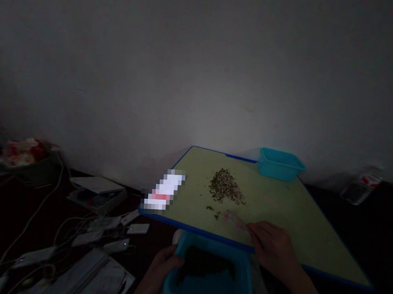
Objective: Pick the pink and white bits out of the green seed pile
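My left hand (164, 261) grips the left rim of a blue plastic bin (250, 281), just below the board's near edge. A dark loose mass (206, 264) lies inside this bin. My right hand (273, 245) is closed on a slender, see-through pinkish tool (237, 220), whose exact kind I cannot make out. Its tip rests low over the yellowish board (285, 208), close to a few stray dark bits (216, 216). Farther back on the board spreads a pile of small brown and pale grains (225, 186).
A second blue bin (277, 165) stands at the board's back right corner. On the left edge lies a lit, pixelated phone-like screen (164, 191). Cables and white power adapters (137, 228) clutter the dark surface at left. A plastic bottle (362, 186) lies at right.
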